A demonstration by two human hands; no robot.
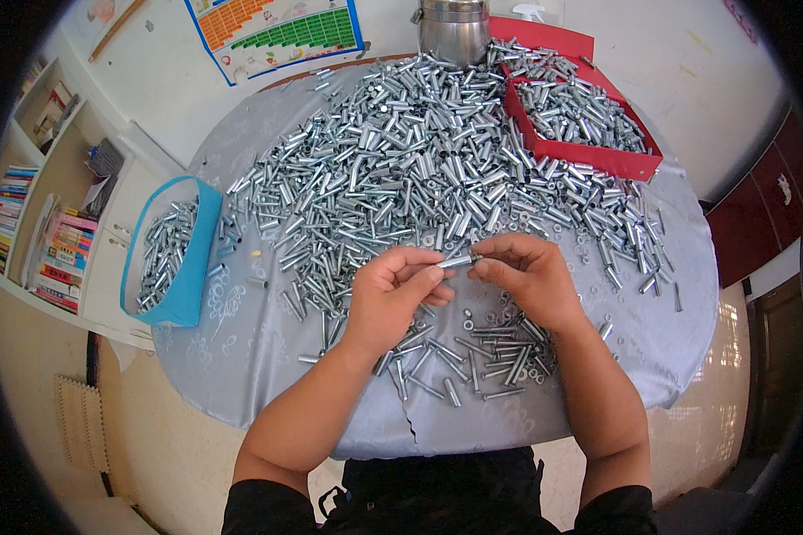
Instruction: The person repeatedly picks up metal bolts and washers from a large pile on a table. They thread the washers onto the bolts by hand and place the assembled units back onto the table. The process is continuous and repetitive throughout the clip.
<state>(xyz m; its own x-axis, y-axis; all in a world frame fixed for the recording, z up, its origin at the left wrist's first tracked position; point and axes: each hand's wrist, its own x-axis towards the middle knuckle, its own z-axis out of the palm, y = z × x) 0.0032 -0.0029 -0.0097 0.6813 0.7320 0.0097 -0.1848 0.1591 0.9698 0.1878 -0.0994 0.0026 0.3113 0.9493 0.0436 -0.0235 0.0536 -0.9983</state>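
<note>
My left hand [391,296] and my right hand [528,278] meet over the near side of a metal pile. Between them lies a shiny metal sleeve [456,262], held almost level. The left thumb and fingers are closed round its left end. At its right end my right thumb and fingertips pinch it, hiding what is there, so I cannot tell whether a bolt or nut sits in it. Just beyond the hands spreads a big heap of sleeves and bolts [375,178]. Loose bolts [473,361] lie between my forearms, with nuts and washers [531,370] beside them.
A blue fabric bin [187,299] of metal parts stands at the left table edge. At the back right, a red box [589,159] holds more parts. Behind the heap is a steel pot [453,34]. A grey cloth [214,374] covers the round table.
</note>
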